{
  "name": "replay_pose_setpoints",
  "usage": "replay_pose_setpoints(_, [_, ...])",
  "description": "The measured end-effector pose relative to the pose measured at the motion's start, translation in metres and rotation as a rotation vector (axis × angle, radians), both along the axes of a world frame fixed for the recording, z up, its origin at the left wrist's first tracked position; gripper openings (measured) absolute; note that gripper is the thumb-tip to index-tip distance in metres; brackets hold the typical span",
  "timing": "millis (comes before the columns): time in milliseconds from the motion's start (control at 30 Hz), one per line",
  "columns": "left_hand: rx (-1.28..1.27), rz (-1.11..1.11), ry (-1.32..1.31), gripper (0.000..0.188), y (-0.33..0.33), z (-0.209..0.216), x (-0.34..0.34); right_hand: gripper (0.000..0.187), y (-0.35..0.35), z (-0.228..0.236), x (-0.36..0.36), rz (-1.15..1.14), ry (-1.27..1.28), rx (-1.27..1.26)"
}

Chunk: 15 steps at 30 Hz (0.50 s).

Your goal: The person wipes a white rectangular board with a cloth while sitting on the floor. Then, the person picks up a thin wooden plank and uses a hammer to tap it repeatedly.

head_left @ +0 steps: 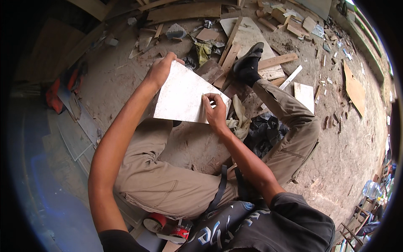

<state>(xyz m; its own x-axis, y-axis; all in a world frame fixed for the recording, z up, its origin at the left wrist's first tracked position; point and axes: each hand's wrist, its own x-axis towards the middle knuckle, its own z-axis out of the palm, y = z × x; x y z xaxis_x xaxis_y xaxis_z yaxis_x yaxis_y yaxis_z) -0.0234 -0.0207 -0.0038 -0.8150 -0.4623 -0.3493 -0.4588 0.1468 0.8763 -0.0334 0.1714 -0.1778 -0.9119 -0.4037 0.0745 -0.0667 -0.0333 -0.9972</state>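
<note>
A white, scuffed flat board is tilted in front of me above my bent legs. My left hand is closed round its far left corner and holds it up. Over the board's right part is my right hand, thumb and fingertips brought together in a pinch near the surface. Whatever sits in that pinch, if anything, is too small to make out. A crumpled pale cloth lies just beyond the board's right edge, beside a black plastic bag.
Wooden planks and a large pale panel lie around my right foot. A brown board offcut is at the far right. Red cans stand by my left thigh. Glass-like panes lean at left.
</note>
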Motion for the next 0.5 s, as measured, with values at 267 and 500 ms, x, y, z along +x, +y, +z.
replay_pose_setpoints(267, [-0.018,-0.006,0.014,0.053,0.002,-0.003,-0.004,0.025,0.007,0.009,-0.025,0.205,0.01,0.149])
replay_pose_setpoints(500, [-0.029,-0.059,0.036,0.051,0.018,0.009,-0.01,0.035,0.013,0.041,-0.082,0.594,-0.322,0.518])
